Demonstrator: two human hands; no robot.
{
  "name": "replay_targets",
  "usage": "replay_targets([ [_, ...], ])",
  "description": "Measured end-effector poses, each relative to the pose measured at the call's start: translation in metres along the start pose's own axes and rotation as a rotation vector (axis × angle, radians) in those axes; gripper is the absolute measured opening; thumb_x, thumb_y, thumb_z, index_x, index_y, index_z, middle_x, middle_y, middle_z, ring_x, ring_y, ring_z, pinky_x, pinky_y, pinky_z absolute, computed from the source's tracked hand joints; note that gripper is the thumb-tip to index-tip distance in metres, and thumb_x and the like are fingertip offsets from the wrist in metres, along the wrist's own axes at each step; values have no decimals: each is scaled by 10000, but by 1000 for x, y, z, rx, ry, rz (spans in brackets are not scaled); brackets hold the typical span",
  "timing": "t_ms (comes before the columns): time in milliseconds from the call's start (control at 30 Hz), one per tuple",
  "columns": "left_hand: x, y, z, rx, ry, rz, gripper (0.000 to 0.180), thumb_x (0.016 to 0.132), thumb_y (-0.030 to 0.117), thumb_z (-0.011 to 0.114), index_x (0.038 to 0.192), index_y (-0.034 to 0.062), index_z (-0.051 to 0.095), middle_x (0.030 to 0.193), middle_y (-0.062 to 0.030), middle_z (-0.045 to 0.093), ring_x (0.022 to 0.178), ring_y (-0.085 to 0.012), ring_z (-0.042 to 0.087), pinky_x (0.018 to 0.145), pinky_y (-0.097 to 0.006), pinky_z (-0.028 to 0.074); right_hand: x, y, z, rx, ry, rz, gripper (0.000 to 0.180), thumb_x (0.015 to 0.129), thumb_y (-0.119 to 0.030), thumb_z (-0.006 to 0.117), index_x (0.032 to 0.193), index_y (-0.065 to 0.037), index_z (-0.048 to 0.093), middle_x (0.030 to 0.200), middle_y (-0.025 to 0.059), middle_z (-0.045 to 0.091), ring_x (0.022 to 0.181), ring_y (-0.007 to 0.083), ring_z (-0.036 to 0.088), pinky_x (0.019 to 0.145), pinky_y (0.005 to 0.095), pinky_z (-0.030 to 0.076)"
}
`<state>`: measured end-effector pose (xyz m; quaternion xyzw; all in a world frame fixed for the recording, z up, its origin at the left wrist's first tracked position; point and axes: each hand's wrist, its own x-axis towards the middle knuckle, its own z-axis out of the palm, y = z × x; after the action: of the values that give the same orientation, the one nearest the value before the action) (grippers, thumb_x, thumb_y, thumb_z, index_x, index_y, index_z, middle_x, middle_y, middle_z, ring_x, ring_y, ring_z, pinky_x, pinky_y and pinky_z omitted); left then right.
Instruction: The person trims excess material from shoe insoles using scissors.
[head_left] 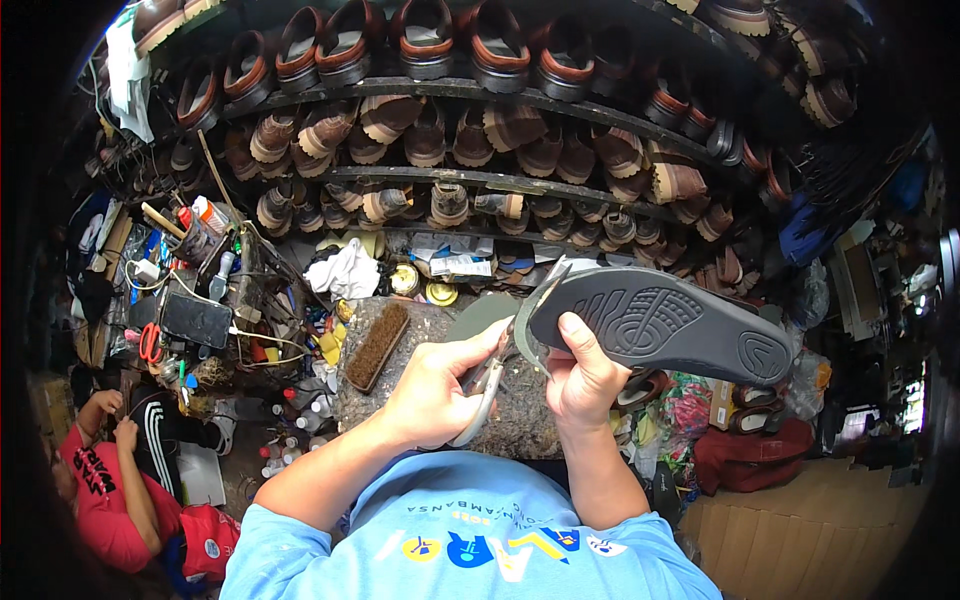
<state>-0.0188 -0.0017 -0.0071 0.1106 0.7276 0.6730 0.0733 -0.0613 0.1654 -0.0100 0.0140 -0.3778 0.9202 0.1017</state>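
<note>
My right hand [583,378] grips the near end of a dark grey rubber shoe sole [665,325], tread side up, which reaches out to the right above the work surface. My left hand [437,388] holds a pair of grey-handled scissors [497,372]. Their blades point up along the sole's left edge, and a thin trimmed strip [522,325] curls off there. Both hands are close together over a worn, speckled work block [515,425].
A long brown brush [377,346] lies left of the block. Curved shelves [470,95] packed with brown shoes and soles fill the back. Tools, bottles, a black phone [195,320] and orange scissors [150,343] clutter the left. A person in red [105,490] sits at lower left.
</note>
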Motion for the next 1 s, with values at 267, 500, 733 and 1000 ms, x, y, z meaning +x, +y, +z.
replay_targets([
  [267, 4, 8, -10, 26, -66, -42, 750, 714, -28, 602, 1450, 45, 481, 1303, -78, 630, 1087, -87, 566, 986, -275, 452, 3, -3, -4, -59, -35, 26, 482, 789, 148, 660, 1218, -39, 546, 1090, 90, 634, 980, 213, 647, 898, 341, 551],
  [500, 3, 15, -14, 67, -73, -20, 727, 706, -21, 608, 1423, 39, 507, 1181, -83, 688, 1034, -73, 589, 957, -271, 483, 1, -5, -10, -72, -53, 44, 488, 784, 153, 665, 1217, -39, 546, 1087, 87, 634, 985, 210, 646, 898, 341, 553],
  [733, 6, 35, -21, 168, -117, -129, 719, 689, 52, 650, 1398, 41, 531, 1113, -132, 714, 1005, -81, 629, 916, -250, 484, 0, -7, -14, -84, -71, 42, 454, 772, 153, 666, 1181, -20, 572, 1062, 92, 650, 938, 204, 666, 854, 324, 574],
  [1000, 6, 25, -29, 231, -151, -41, 683, 711, 40, 650, 1385, 36, 539, 1213, -140, 689, 1094, -99, 604, 973, -260, 443, -2, -12, -19, -130, -86, 117, 454, 771, 164, 668, 1172, -29, 576, 1069, 85, 645, 952, 195, 657, 872, 323, 561],
])
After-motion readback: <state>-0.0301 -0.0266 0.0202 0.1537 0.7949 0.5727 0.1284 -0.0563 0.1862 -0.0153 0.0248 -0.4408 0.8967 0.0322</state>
